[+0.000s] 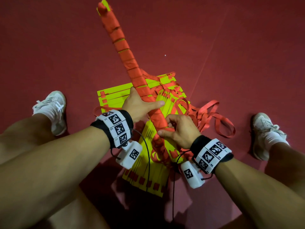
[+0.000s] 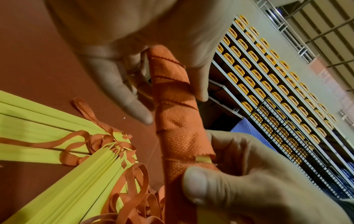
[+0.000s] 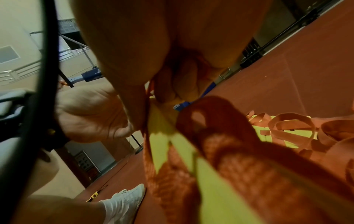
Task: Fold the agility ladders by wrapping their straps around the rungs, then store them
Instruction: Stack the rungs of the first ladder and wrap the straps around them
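Far left on the floor (image 1: 247, 38): a white shoe (image 1: 52, 109), leg splayed, likely to leave working room between the knees.

Next, flat yellow rungs (image 1: 113, 95) stacked on the floor, red strap tabs along the edge; apparently parked there awaiting their turn.

Left hand (image 1: 140, 104) clasped round the middle of the bundle (image 1: 125, 52), thumb laid across the top, fingers curled underneath. Held so, probably, to keep the wound turns from slipping and to steady the long bundle, which slants up and away from the body over the rung pile.

Just right and nearer, right hand (image 1: 179, 131) pinching the strap (image 1: 162, 129) at the bundle's near end, thumb and fingertips pressed together on the webbing. Seemingly pulling the last turns tight; wrapping nearly done at this end, storing not yet begun.

Further right, loose loops (image 1: 214, 116) of red webbing sprawled on the floor beside more fanned rungs. Belonging to another ladder or to this one: cannot tell.

Far right, the other shoe (image 1: 265, 129).
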`<state>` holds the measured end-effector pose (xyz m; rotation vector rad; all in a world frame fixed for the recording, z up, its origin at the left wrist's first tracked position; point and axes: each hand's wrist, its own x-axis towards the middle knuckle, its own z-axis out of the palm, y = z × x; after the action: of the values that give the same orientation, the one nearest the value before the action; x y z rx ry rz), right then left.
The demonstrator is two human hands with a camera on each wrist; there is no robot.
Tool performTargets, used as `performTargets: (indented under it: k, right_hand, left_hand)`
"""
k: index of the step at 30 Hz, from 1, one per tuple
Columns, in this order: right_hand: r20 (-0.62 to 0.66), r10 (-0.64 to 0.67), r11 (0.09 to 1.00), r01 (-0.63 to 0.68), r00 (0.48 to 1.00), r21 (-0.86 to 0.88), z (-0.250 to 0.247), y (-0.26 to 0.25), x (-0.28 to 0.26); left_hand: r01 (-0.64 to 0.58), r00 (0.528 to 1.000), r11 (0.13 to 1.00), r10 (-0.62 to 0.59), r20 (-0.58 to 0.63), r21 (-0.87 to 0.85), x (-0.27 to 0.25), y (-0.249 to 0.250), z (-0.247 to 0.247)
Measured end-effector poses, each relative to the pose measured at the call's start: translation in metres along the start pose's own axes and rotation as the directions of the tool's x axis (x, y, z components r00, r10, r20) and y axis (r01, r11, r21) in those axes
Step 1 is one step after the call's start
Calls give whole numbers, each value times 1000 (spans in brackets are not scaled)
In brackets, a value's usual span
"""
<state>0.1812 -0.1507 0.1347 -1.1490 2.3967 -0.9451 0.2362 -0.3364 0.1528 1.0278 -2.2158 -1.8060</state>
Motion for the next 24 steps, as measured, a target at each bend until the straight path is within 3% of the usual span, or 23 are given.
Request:
performTargets:
  k: [3,7,13,19,24]
  right_hand:
    - [29,-38,999,38,999,14,3,-1,-2]
    - [130,5,997,-15,991,79,-4,-3,-1]
    - [273,24,979,-78,962,186,-12,0,0]
    - [215,86,944,-148,973,295,-12,0,-1]
    - [210,79,944,-141,974,299,-10,8,3]
  left_hand:
    - [24,1000,1000,-24,8,9,-11,12,-3]
    - [46,998,999,-46,50,-1,-13,16,-5]
    - [-41,998,999,40,53,7,-5,16,-11]
    - [2,998,993,5,64,-119,-1,11,-7]
    - [-34,992,974,60,107,-225,-3,19,-5]
